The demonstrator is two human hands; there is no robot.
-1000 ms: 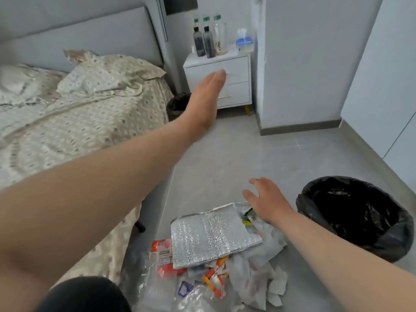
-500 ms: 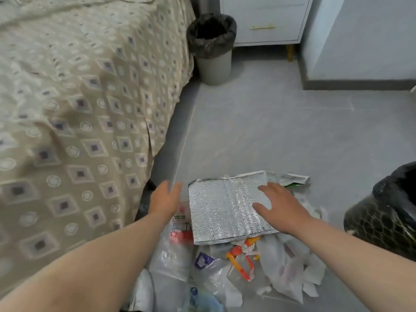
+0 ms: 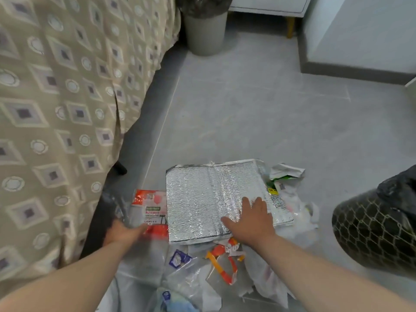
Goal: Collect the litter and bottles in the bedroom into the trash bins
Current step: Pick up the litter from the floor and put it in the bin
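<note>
A heap of litter lies on the grey floor beside the bed. On top of it is a flat silver foil bag (image 3: 209, 199). My right hand (image 3: 249, 221) rests palm down on the bag's near right corner, fingers spread, holding nothing. Left of the bag is a red and white packet (image 3: 150, 208); my left hand (image 3: 123, 231) is curled around its left edge, blurred by motion. Clear plastic bags (image 3: 186, 280), an orange strip (image 3: 222, 264) and white paper scraps (image 3: 286, 174) lie around. A black mesh trash bin (image 3: 373, 228) with a black liner stands at the right.
The bed with a patterned beige cover (image 3: 67, 97) fills the left side, its dark base next to the litter. A grey bin (image 3: 206, 34) with a black liner stands at the top beside a white nightstand (image 3: 267, 7). A wall corner (image 3: 351, 41) juts in at upper right.
My view has tilted down and moved closer to the floor. My left hand dropped from mid-air to the packet and curled on it. My right hand slid onto the foil bag's near corner.
</note>
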